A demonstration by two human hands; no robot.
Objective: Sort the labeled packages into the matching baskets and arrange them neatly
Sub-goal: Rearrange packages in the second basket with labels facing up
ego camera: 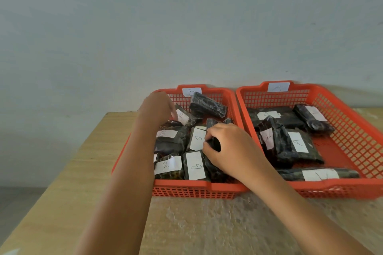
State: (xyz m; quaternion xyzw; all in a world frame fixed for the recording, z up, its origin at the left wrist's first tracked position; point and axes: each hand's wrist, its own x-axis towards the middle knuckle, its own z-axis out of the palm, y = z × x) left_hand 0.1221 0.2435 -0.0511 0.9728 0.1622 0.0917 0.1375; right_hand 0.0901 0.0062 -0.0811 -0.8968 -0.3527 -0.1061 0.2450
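Two bare forearms in view, entering from 6 o'clock and narrowing toward 12 o'clock; no sleeves, no gloves. Left hand [157,107] blurred, bare, no ring or band to be made out. Right hand [230,147] sharper, knuckles plain, wrist bare, no watch or bracelet. Upper arms cut off by the lower edge

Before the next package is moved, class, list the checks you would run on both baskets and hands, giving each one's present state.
1. Left orange plastic mesh basket tagged B: ok.
2. Right orange plastic mesh basket tagged A: ok.
3. Readable labels match their baskets: ok; the unlabelled dark wrapped package at the back of the B basket: cannot tell.
4. Right hand gripping a dark package: ok.
5. Left hand grip: cannot tell.
6. Packages neatly arranged: not ok.
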